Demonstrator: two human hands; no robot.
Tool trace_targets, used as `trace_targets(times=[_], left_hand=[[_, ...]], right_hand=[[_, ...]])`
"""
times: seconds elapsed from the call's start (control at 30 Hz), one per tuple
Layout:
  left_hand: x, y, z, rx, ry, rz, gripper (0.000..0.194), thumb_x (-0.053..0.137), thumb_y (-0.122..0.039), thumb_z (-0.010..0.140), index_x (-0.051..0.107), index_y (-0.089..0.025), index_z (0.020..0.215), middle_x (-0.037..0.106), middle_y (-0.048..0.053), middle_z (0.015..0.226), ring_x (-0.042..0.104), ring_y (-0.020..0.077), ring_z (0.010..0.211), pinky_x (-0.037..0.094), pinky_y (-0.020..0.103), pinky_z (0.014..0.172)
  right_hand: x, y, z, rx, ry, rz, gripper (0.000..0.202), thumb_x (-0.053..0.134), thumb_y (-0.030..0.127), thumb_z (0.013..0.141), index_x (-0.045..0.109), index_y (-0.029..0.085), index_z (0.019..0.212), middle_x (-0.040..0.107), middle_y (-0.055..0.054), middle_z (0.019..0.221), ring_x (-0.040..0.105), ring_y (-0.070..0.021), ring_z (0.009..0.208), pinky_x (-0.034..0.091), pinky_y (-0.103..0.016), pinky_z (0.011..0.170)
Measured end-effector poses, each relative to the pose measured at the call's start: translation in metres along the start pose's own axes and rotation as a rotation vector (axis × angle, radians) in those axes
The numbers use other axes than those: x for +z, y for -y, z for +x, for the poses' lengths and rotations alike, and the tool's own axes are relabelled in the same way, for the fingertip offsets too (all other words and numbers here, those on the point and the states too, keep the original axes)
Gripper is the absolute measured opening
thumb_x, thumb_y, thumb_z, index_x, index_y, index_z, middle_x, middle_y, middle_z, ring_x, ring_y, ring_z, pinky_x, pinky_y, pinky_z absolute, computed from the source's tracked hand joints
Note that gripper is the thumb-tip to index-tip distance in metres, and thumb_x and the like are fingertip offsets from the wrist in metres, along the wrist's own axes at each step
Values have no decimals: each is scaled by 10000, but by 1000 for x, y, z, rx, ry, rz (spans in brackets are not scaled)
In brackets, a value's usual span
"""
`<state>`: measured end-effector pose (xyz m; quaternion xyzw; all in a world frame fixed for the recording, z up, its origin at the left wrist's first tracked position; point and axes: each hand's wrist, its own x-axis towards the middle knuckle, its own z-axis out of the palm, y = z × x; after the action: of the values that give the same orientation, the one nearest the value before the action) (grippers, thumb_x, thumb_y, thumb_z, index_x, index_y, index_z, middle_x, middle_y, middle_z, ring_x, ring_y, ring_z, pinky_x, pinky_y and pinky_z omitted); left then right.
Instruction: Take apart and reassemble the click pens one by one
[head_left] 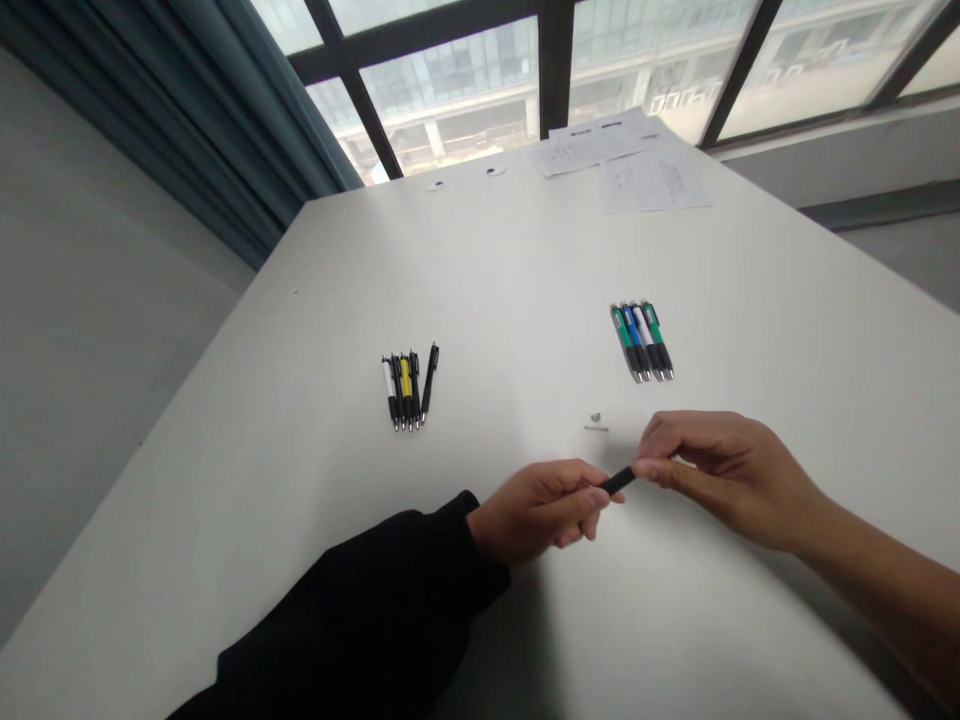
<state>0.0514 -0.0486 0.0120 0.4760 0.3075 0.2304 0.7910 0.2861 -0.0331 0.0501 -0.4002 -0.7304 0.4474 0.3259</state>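
Observation:
My left hand [551, 510] is closed around a short black pen barrel [619, 481], which points up and to the right. At the barrel's right end, my right hand [731, 475] pinches with thumb and forefinger; those fingertips cover the end itself. Just beyond the hands, a small silvery pen piece [596, 417] lies on the white table [495, 290]. Close beside it is a thin, short rod-like part [597, 429], too small to tell whether it is a spring or a refill.
To the left lies a group of pens [406, 385], mostly black with one yellow and one white. Another row of pens [640, 340], green, blue and white, lies at the right. Paper sheets [652, 182] and two small white pieces [495, 171] are near the window edge.

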Motion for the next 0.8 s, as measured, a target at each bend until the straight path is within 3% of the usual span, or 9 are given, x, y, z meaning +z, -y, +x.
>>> trace_targets(times=[0.1, 0.2, 0.27, 0.4, 0.5, 0.63, 0.8], left_hand=[[0, -1, -1, 31, -2, -1, 359, 641, -449, 917, 655, -103, 1012, 566, -13, 670, 399, 43, 454, 296, 195, 433], [1, -1, -1, 56, 16, -36, 365, 630, -449, 926, 658, -101, 1033, 566, -8, 677, 415, 47, 465, 320, 196, 446], [1, -1, -2, 70, 29, -44, 377, 618, -464, 932, 656, -104, 1037, 569, -5, 680, 438, 52, 473, 332, 196, 456], [1, -3, -3, 143, 33, 11, 386, 561, -468, 965, 665, -102, 1030, 593, 21, 715, 507, 74, 543, 388, 209, 535], [0, -5, -4, 253, -50, 103, 405, 496, -462, 994, 668, -97, 1034, 592, 29, 723, 503, 90, 567, 413, 229, 570], [-1, -3, -6, 435, -211, 478, 375, 453, -410, 1016, 685, -121, 958, 602, 39, 735, 540, 127, 647, 457, 274, 679], [-5, 1, -7, 631, -444, 816, 185, 518, -241, 994, 674, -168, 1061, 690, 80, 931, 627, 168, 843, 487, 294, 778]], right_hand=[[-1, -2, -1, -11, -34, 96, 80, 757, 293, 849, 764, 220, 819, 691, -36, 724, 609, -162, 625, 461, -291, 585], [-2, -8, 0, 1, -69, 205, 198, 779, 335, 826, 766, 233, 995, 696, -35, 750, 637, -178, 666, 497, -297, 605], [-2, -14, 3, 19, -90, 107, 207, 762, 363, 838, 755, 218, 985, 686, -34, 732, 626, -173, 652, 490, -291, 597], [5, -28, 10, 1, -69, -320, 179, 686, 363, 894, 734, 192, 874, 663, -36, 698, 578, -153, 591, 454, -289, 577], [13, -37, 13, -33, -30, -494, 185, 615, 336, 939, 730, 191, 933, 691, -57, 776, 611, -164, 632, 474, -303, 631], [21, -40, 16, -65, -26, -585, 196, 553, 290, 966, 712, 177, 946, 704, -91, 856, 652, -201, 722, 496, -324, 684], [18, -34, 16, -108, 24, -582, 197, 499, 264, 979, 662, 171, 917, 671, -88, 832, 629, -200, 718, 497, -327, 677]])
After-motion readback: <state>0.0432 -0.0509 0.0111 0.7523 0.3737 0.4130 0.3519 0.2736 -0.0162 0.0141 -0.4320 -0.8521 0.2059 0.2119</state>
